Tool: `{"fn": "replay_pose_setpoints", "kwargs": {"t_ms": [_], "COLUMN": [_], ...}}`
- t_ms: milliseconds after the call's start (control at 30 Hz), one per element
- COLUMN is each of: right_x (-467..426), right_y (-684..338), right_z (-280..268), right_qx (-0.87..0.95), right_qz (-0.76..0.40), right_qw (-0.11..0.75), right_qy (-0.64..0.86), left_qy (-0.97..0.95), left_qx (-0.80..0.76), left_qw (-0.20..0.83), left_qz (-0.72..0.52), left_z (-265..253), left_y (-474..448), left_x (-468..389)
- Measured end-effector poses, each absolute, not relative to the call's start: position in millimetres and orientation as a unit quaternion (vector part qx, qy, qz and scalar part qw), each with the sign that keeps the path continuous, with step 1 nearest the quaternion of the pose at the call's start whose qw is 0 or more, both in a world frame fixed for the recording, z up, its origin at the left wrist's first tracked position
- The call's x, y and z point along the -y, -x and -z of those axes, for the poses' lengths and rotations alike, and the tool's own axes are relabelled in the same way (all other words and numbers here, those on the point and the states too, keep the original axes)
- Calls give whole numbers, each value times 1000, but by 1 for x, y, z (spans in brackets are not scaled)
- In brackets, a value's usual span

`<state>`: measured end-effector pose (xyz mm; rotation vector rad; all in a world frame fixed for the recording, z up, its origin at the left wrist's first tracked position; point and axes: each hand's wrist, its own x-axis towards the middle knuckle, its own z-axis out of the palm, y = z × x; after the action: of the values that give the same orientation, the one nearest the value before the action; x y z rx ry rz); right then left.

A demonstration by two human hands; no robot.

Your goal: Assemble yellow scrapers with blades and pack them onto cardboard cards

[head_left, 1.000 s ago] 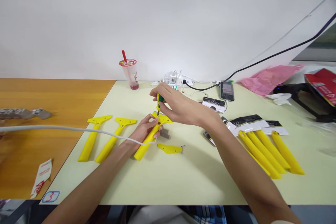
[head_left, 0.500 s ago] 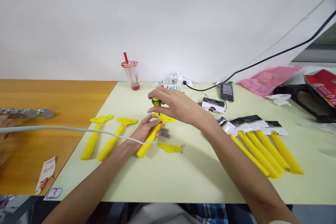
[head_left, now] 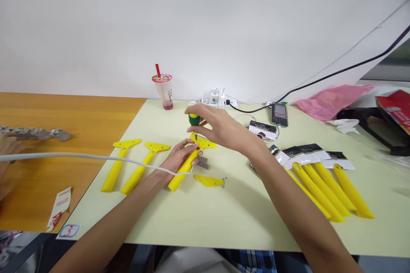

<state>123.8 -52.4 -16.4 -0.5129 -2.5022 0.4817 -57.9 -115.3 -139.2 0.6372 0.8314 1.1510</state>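
My left hand [head_left: 179, 156] is closed round the neck of a yellow scraper [head_left: 181, 175], its T-shaped head pointing away from me. Above that head, my right hand [head_left: 214, 124] grips a short screwdriver [head_left: 194, 119] with a green and yellow handle. The screwdriver's shaft points down at the scraper head; whether the tip sits in a screw is too small to tell. Just right of the handle lie a loose yellow cover plate [head_left: 209, 180] with small screws [head_left: 224, 181] at its end, and grey metal blades [head_left: 203, 162]. Two more yellow scrapers [head_left: 120, 164] [head_left: 144, 168] rest at the left.
Several yellow scrapers with black-and-white cards [head_left: 326, 190] lie at the right. A drink cup [head_left: 165, 94], a power strip [head_left: 221, 100] and a phone-like device [head_left: 279, 114] stand behind. A white cable [head_left: 128, 160] crosses the foreground. Another person's hand [head_left: 11, 149] is at far left.
The view has shifted slightly. My right hand has turned a little on the screwdriver, showing more of its green handle. My left hand keeps its hold on the scraper.
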Motion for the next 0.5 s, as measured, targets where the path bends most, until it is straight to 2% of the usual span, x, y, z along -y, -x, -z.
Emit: {"fn": "replay_pose_setpoints", "kwargs": {"t_ms": [133,267,500], "right_x": [52,54,51], "right_y": [-122,-119,-122], "right_z": [20,22,24], "right_qx": [930,910,929], "right_qz": [-136,-180,-184], "right_qw": [261,268,267], "right_qy": [220,259,178], "left_qy": [-296,-291,-302], "left_qx": [-374,-390,-377], "left_qw": [715,708,712], "left_qz": [-512,-512,-509], "left_z": [140,136,143], "left_y": [58,60,60], "left_x": [115,115,115]}}
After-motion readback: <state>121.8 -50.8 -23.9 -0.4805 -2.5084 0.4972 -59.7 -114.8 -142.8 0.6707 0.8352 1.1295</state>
